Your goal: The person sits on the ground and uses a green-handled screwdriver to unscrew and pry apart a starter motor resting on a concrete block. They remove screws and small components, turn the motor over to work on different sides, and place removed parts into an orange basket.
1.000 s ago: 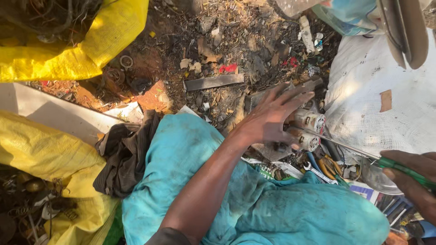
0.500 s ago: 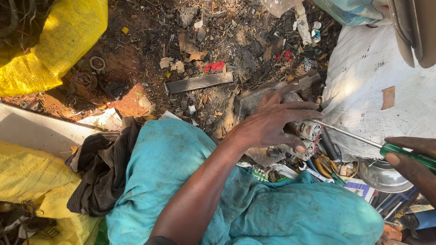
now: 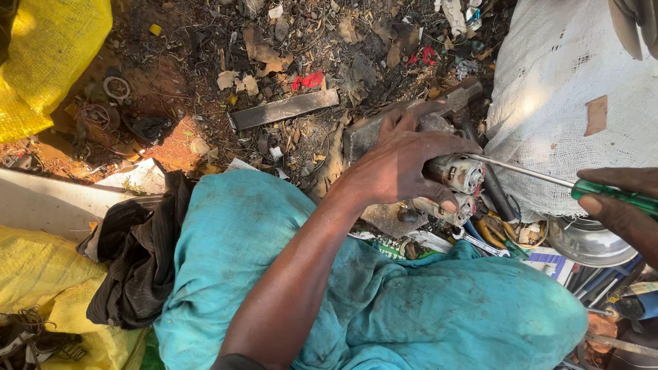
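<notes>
Since a moment ago little has shifted: left hand (image 3: 401, 161) stays clamped on the small motor (image 3: 456, 171) over littered ground; the screwdriver (image 3: 548, 179), gripped by the right hand (image 3: 627, 209), lies rightward, tip touching the motor's end.

This is an outdoor scrap-sorting spot worked on bare ground, not a fitted workshop. The dirt floor (image 3: 205, 89) is strewn with dry leaves, bits of plastic and a flat metal bar (image 3: 284, 109). Bulging yellow sacks (image 3: 48, 55) lie at the far left and near left, and a big white woven sack (image 3: 569, 109) stands on the right. Loose hand tools, pliers (image 3: 490, 233) among them, and a metal bowl (image 3: 586, 243) sit in a heap on the right.
</notes>
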